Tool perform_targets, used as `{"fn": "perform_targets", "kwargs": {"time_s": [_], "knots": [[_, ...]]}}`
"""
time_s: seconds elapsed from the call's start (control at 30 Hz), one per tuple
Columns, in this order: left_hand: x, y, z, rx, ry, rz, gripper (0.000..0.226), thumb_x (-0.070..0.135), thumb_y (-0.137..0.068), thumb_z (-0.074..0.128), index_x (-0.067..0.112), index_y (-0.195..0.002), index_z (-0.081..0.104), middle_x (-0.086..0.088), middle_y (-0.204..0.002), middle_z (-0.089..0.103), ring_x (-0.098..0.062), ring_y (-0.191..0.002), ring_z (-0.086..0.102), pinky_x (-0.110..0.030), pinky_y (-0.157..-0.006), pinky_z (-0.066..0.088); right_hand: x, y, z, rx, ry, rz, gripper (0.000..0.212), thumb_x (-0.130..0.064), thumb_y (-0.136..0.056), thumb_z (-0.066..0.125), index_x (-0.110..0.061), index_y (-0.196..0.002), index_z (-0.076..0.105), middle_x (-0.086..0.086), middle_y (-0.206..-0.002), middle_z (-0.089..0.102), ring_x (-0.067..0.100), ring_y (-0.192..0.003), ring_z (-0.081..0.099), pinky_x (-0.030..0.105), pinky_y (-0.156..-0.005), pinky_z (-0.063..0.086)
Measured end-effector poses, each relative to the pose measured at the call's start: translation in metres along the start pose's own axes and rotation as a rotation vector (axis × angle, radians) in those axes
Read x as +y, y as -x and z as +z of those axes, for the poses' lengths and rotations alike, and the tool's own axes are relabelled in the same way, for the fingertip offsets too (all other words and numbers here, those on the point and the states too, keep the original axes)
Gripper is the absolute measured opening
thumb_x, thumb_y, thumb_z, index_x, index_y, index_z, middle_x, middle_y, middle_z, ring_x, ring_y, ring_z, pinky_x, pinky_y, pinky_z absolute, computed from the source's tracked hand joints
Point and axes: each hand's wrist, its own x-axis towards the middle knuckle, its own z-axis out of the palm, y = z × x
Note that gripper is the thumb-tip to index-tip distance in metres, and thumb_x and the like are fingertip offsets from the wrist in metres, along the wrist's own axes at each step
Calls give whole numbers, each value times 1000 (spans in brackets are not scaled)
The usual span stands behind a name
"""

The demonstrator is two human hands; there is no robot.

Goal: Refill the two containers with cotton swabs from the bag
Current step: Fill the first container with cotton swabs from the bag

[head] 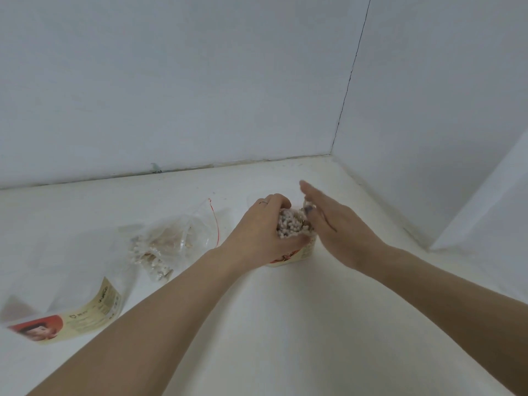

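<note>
Near the far right corner of the smooth white tabletop [285, 324], a thick bundle of white-tipped cotton swabs [291, 225] is gripped by the left hand [257, 230], its fingers curled round the bunch. The swabs are held upright over a small round container with a cream and red paper label [288, 257], most of which is hidden behind that hand. The right hand [334, 224] is held flat against the bundle's right side, fingers straight and slightly blurred. A crumpled clear plastic bag with a thin red seal strip [174, 238] is seen lying to the left, with a few loose swabs inside. Further left, a second clear container with the same label [65, 318] lies on its side, its outline hard to make out against the white surface.
</note>
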Motion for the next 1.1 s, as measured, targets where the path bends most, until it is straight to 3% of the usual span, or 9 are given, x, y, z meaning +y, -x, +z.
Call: {"fn": "perform_targets", "kwargs": {"time_s": [0.13,0.33,0.43,0.53,0.7,0.8,0.87,1.0,1.1], "knots": [[-1,-1,-1,-3,-21,2,56,53,-80,75,21,-117,48,9,-112,53,-12,-107,44,-25,-86,41,-4,3,-7,164,-189,38,47,-33,-108,32,-32,-155,34,-14,-154,42,1,-141,37,24,-118,25],[1,-1,0,-7,27,-4,52,48,-80,74,21,-117,50,7,-113,56,-12,-108,47,-28,-89,44,6,14,13,-12,165,-144,52,-41,-107,23,-27,-156,33,-17,-163,25,-5,-146,22,21,-122,18],[-1,-1,-1,-20,37,2,51,39,-78,74,22,-120,49,7,-116,56,-12,-110,48,-31,-93,45,10,14,27,14,319,-225,64,-44,-100,13,-19,-156,33,-7,-164,25,4,-148,24,14,-120,9],[0,0,-2,-25,24,-6,54,42,-79,75,22,-121,48,7,-116,56,-12,-108,48,-31,-91,46,12,9,28,94,375,-178,70,-47,-99,9,-16,-153,40,-1,-161,34,9,-149,25,13,-120,5],[2,0,-6,-42,-6,103,62,47,-83,72,26,-135,45,9,-128,56,-11,-115,53,-33,-96,47,15,12,15,-19,193,-170,63,-53,-101,13,-30,-156,32,-15,-163,25,-3,-148,19,19,-122,14],[5,1,-8,-31,-58,148,77,48,-88,71,24,-151,32,7,-149,44,-8,-132,44,-21,-105,38,12,15,9,101,-40,-65,46,-38,-108,27,-34,-154,35,-13,-158,38,-2,-144,31,21,-118,24],[8,2,-9,-27,-95,173,77,47,-90,68,21,-153,32,6,-152,42,-10,-135,43,-22,-106,37,11,19,7,193,-125,-14,44,-32,-108,31,-30,-151,40,-9,-149,49,1,-138,41,19,-111,29],[6,5,-5,-47,-215,396,52,35,-93,58,9,-137,52,1,-136,56,-21,-113,58,-36,-98,44,15,27,9,160,-43,-117,44,-28,-109,32,-23,-151,43,-12,-152,45,-4,-140,37,15,-116,27],[-1,5,1,-34,-276,434,48,30,-98,54,10,-142,52,2,-146,53,-19,-120,56,-35,-106,40,26,30,15,121,48,-202,46,-32,-108,31,-21,-152,42,-12,-157,39,-5,-143,33,20,-119,27]]}}
